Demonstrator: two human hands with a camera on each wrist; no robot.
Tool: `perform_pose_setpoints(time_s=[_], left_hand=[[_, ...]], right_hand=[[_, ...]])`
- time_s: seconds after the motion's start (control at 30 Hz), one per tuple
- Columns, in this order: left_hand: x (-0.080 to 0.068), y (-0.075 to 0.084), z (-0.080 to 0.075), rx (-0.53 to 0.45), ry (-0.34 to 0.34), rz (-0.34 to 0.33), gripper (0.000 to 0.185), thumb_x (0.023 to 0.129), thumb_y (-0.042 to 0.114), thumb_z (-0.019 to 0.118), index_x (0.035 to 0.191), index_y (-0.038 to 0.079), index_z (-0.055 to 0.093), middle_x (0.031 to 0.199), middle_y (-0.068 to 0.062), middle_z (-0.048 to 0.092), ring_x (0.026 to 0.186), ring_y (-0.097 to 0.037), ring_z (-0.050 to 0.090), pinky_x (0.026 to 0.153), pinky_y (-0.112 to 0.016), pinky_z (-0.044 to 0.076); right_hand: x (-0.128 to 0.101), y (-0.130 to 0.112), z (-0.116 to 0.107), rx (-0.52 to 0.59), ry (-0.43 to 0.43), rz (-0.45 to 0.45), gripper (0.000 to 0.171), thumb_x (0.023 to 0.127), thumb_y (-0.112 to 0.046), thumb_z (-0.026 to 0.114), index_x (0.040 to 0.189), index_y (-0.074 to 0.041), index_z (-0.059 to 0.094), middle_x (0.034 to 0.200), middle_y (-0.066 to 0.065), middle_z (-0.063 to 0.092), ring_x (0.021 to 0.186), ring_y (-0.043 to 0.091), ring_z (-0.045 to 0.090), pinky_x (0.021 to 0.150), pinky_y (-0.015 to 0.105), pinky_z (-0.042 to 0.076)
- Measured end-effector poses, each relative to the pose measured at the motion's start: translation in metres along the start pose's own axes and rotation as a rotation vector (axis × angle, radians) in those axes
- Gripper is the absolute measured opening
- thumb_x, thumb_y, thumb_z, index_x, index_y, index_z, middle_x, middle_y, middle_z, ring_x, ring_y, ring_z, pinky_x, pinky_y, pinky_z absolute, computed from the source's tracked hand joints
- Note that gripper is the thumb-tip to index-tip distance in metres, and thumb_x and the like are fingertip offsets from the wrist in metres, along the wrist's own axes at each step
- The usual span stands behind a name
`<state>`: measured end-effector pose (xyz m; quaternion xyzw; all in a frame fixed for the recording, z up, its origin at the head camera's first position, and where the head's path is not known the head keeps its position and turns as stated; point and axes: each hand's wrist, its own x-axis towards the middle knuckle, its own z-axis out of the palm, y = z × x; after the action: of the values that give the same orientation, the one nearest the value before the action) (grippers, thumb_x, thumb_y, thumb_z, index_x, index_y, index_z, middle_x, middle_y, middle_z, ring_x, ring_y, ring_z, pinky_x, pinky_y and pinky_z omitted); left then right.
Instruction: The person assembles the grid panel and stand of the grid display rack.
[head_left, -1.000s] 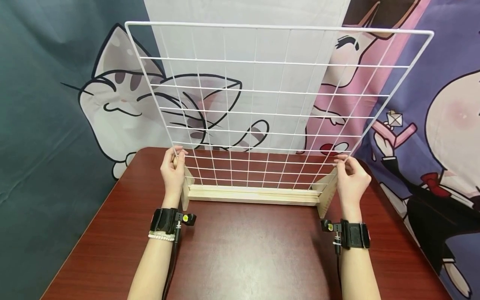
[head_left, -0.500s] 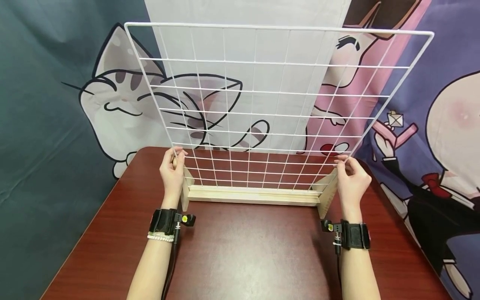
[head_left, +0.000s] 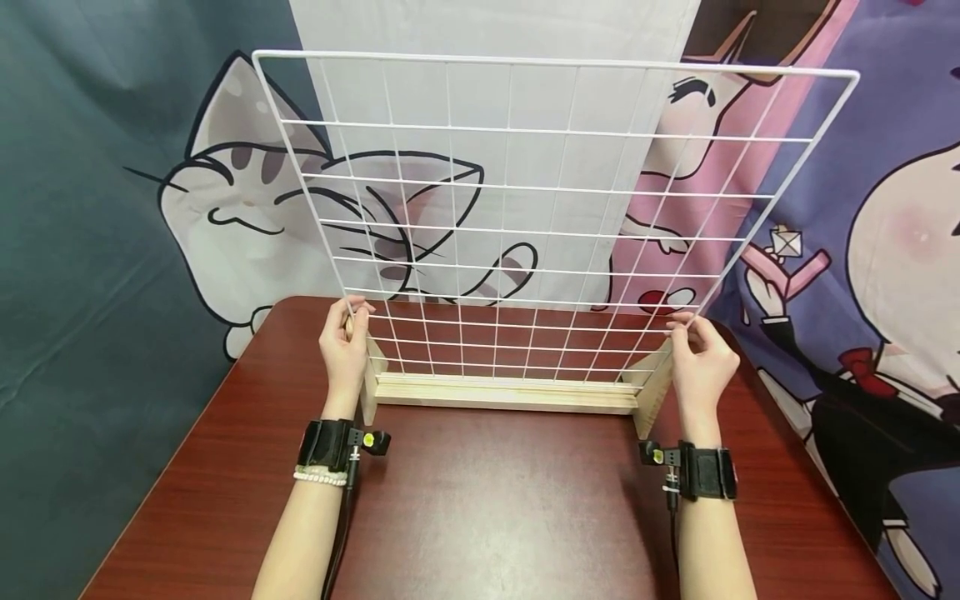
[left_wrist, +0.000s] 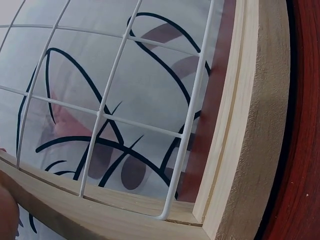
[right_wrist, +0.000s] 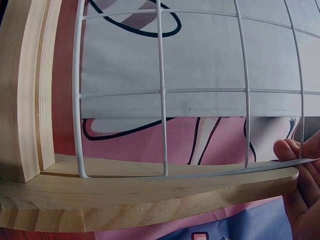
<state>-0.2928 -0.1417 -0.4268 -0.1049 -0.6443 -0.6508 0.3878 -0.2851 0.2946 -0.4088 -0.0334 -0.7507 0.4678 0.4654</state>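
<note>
A white wire grid panel (head_left: 506,190) leans away between the two side boards of a pale wooden stand (head_left: 506,393). In the head view my left hand (head_left: 347,354) holds the panel's left edge just above the left board. My right hand (head_left: 702,360) pinches its right edge at the top of the right board (right_wrist: 150,200), thumb and fingertips on the wire. Both wrist views show the panel's side wires along grooves in the boards. A strip of table shows between the panel's bottom wire (right_wrist: 78,100) and the grooved crossbar (left_wrist: 250,115).
The stand rests on a dark red wood table (head_left: 495,500). Close behind hangs a cloth backdrop (head_left: 225,208) with cartoon cats. Black wrist straps with small cameras (head_left: 375,442) sit on both forearms, cables running down along them.
The panel's top edge appears slightly lower in the head view, and its right corner a little further left. Both hands keep their hold at nearly the same spots.
</note>
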Motion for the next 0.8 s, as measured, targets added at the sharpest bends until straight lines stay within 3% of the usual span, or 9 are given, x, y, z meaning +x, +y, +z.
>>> perform_pose_setpoints(time_s=[0.07, 0.27, 0.63, 0.8], left_hand=[[0.0003, -0.0003, 0.0001, -0.005, 0.001, -0.003, 0.022, 0.095, -0.003, 0.052, 0.111, -0.019, 0.054, 0.094, -0.032, 0.059, 0.060, -0.001, 0.041, 0.061, -0.011, 0.038], [0.0003, -0.0014, -0.0013, -0.017, -0.007, -0.012, 0.022, 0.095, -0.003, 0.052, 0.111, -0.019, 0.053, 0.090, 0.009, 0.065, 0.059, 0.000, 0.041, 0.060, -0.010, 0.037], [-0.0007, -0.0040, -0.0033, -0.075, -0.013, -0.023, 0.023, 0.095, -0.004, 0.052, 0.111, -0.020, 0.052, 0.091, 0.005, 0.066, 0.060, 0.001, 0.040, 0.059, -0.010, 0.036], [-0.0001, -0.0047, -0.0031, -0.095, -0.018, -0.026, 0.024, 0.095, -0.004, 0.051, 0.113, -0.021, 0.051, 0.092, 0.002, 0.066, 0.069, 0.000, 0.050, 0.068, -0.011, 0.044]], right_hand=[[0.0000, -0.0005, -0.0001, 0.003, -0.003, -0.001, 0.018, 0.088, -0.002, 0.058, 0.092, -0.002, 0.075, 0.081, 0.025, 0.072, 0.061, -0.018, 0.058, 0.057, 0.003, 0.041], [-0.0006, -0.0002, 0.0001, -0.025, 0.002, -0.001, 0.018, 0.088, -0.001, 0.056, 0.092, 0.000, 0.074, 0.081, 0.024, 0.072, 0.061, -0.019, 0.057, 0.057, 0.003, 0.041], [-0.0029, -0.0002, 0.0004, -0.022, 0.018, -0.006, 0.018, 0.087, 0.000, 0.058, 0.092, 0.000, 0.075, 0.082, 0.025, 0.072, 0.062, -0.022, 0.055, 0.059, 0.001, 0.040], [-0.0020, -0.0001, 0.0011, -0.027, 0.029, -0.013, 0.017, 0.086, 0.001, 0.059, 0.092, 0.000, 0.075, 0.082, 0.024, 0.073, 0.063, -0.024, 0.053, 0.059, 0.000, 0.038]])
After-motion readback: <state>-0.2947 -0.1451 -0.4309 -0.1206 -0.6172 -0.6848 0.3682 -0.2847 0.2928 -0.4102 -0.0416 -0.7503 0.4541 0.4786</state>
